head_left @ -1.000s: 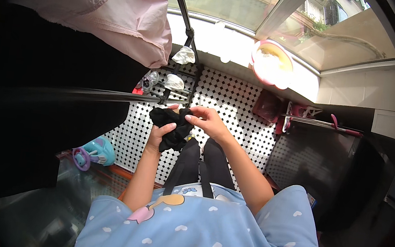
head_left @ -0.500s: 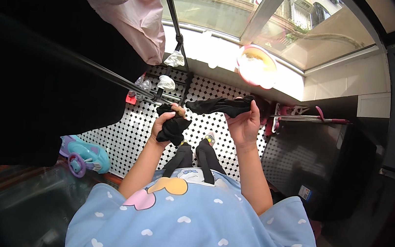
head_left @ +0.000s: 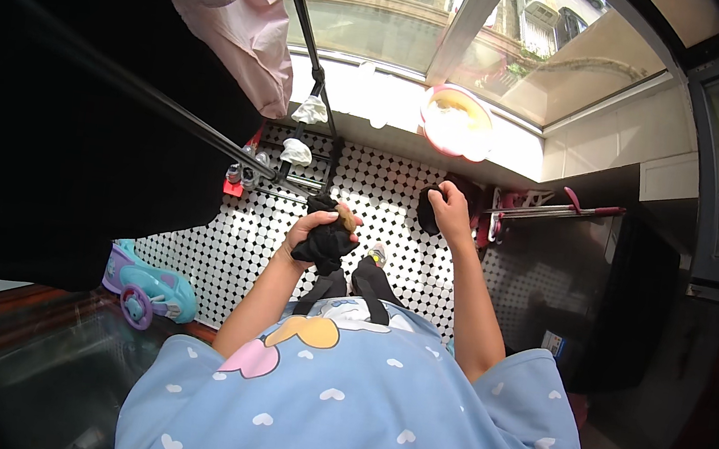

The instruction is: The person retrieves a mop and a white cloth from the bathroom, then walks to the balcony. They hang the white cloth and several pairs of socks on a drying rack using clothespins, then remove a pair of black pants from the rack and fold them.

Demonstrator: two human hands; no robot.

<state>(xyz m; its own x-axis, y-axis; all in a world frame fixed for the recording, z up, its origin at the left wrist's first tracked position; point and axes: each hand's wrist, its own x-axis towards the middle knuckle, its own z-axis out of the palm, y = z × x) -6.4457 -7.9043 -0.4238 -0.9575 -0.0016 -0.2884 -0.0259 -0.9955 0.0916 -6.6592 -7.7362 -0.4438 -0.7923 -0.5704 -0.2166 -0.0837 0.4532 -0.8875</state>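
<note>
In front of my waist, slightly left, my left hand (head_left: 300,235) is closed round a crumpled bundle of black cloth (head_left: 323,250). A small tan piece (head_left: 346,217) shows at the top of that bundle, by the fingers; what it is I cannot make out. My right hand (head_left: 453,213), farther right and a little higher, pinches a black sock (head_left: 428,210). The sock hangs short and bunched below the fingers, apart from the left bundle. Part of it is hidden behind the hand.
A black drying rack (head_left: 177,119) with dark clothes and a pink garment (head_left: 242,44) fills the left. Two small white cloths (head_left: 310,111) hang on its bar. A pink-rimmed basin (head_left: 456,121) stands on the sill. A turquoise ride-on toy (head_left: 155,294) is at lower left.
The black sock was stretched out across my open right palm; now it hangs bunched from pinched fingers. My left hand has shifted slightly right, still holding its bundle.
</note>
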